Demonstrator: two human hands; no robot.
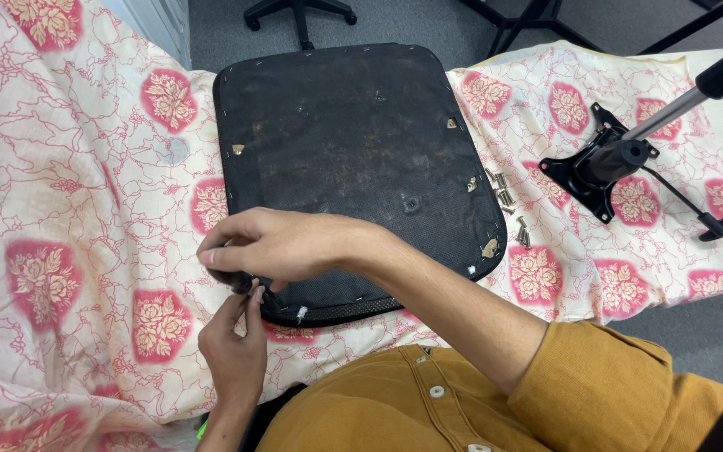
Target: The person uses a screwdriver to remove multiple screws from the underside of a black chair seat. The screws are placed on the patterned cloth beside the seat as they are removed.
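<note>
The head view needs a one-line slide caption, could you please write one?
Both hands, left hand and right hand, work at the near corner of an upturned black chair seat on a floral cloth, screws alongside.

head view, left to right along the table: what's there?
Floral cloth → left hand and right hand at the near-left corner of the black seat pan → loose screws → black tilt mechanism with its gas cylinder and lever.
</note>
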